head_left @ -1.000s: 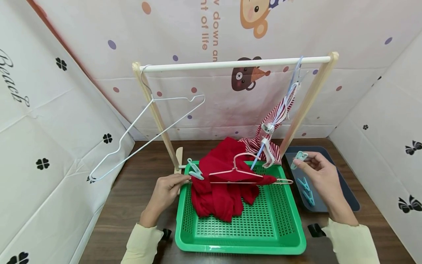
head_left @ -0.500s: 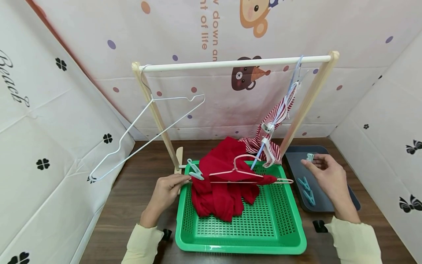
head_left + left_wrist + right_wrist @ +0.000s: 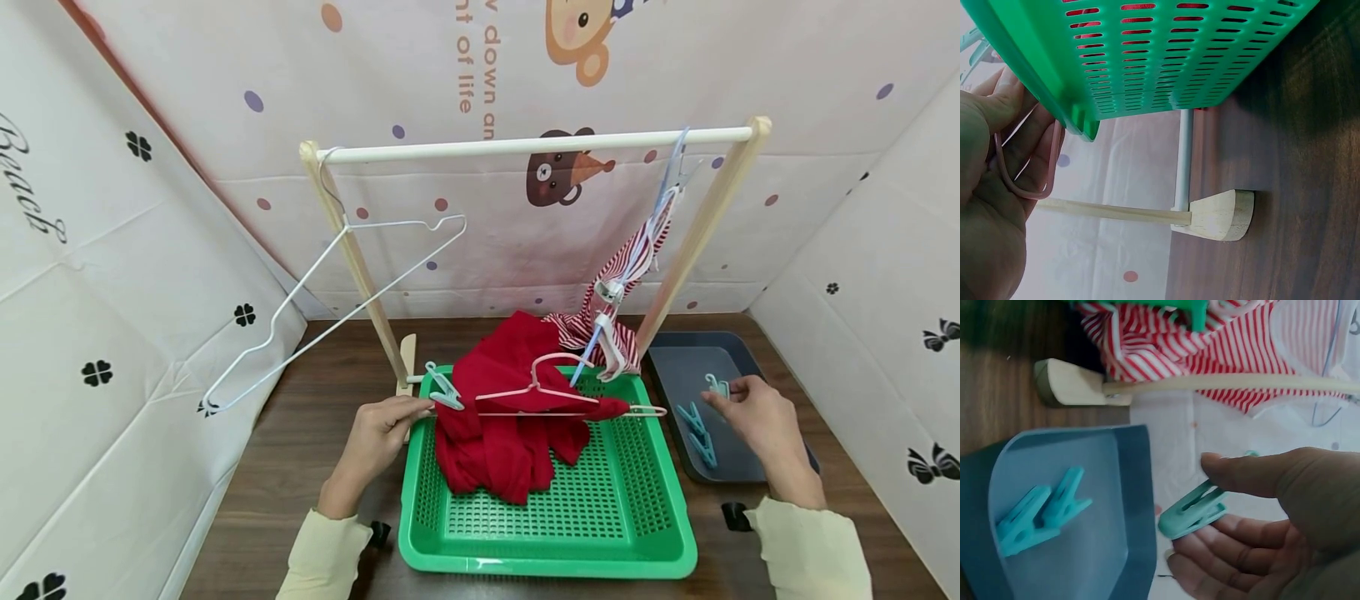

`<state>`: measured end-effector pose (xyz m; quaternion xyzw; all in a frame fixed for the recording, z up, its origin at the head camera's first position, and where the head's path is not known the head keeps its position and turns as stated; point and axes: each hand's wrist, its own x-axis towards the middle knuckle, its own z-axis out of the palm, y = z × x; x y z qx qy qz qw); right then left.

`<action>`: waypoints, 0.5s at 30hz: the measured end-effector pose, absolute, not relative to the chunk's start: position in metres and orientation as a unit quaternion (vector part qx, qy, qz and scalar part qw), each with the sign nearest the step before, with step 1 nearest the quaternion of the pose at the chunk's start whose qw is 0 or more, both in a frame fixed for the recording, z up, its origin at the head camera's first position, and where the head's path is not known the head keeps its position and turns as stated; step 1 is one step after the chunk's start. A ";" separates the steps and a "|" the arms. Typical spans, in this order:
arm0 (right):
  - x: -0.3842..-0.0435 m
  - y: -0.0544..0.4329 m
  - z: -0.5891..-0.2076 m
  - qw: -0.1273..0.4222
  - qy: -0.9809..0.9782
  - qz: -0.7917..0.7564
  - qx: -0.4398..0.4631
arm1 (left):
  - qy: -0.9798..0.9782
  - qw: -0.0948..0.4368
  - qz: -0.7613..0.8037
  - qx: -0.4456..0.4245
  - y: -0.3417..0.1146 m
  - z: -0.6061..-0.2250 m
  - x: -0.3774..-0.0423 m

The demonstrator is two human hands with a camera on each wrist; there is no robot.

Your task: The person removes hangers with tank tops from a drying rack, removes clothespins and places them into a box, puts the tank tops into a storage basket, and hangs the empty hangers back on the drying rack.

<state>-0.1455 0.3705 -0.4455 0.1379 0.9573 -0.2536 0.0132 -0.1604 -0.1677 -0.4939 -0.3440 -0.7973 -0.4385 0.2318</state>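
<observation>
My left hand [image 3: 378, 429] pinches the left end of a pink clothes hanger [image 3: 535, 384], whose rounded end [image 3: 1032, 192] lies across the palm in the left wrist view. A dark red garment [image 3: 495, 450] hangs on that hanger and spills into the green basket [image 3: 547, 565]. Close to my left fingertips, a light teal clothespin [image 3: 446, 388] sits at the garment's left end. Above the grey tray [image 3: 750, 471], my right hand [image 3: 768, 425] holds another teal clothespin [image 3: 1192, 511] between thumb and fingers. Two blue-teal clothespins [image 3: 699, 435] lie in the tray.
A wooden rack with a white rail [image 3: 480, 148] stands behind the basket. At its left hangs a bare white hanger [image 3: 296, 354]. A red-and-white striped garment [image 3: 630, 258] hangs at the right on a blue hanger [image 3: 666, 179], its lower part reaching the basket.
My right hand has moved right and slightly toward me over the tray, and the clothespin in it has turned. The left hand, hanger and red garment have stayed in place.
</observation>
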 end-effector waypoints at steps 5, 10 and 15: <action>-0.147 0.380 -0.454 0.069 0.962 -0.229 0.134 | -0.799 0.231 -0.438 -0.341 -0.168 -0.494 -0.160; -0.143 0.386 -0.463 0.102 0.962 -0.215 0.133 | -0.799 0.235 -0.437 -0.340 -0.168 -0.493 -0.160; -0.139 0.393 -0.473 0.126 0.961 -0.193 0.150 | -0.797 0.234 -0.439 -0.342 -0.168 -0.494 -0.160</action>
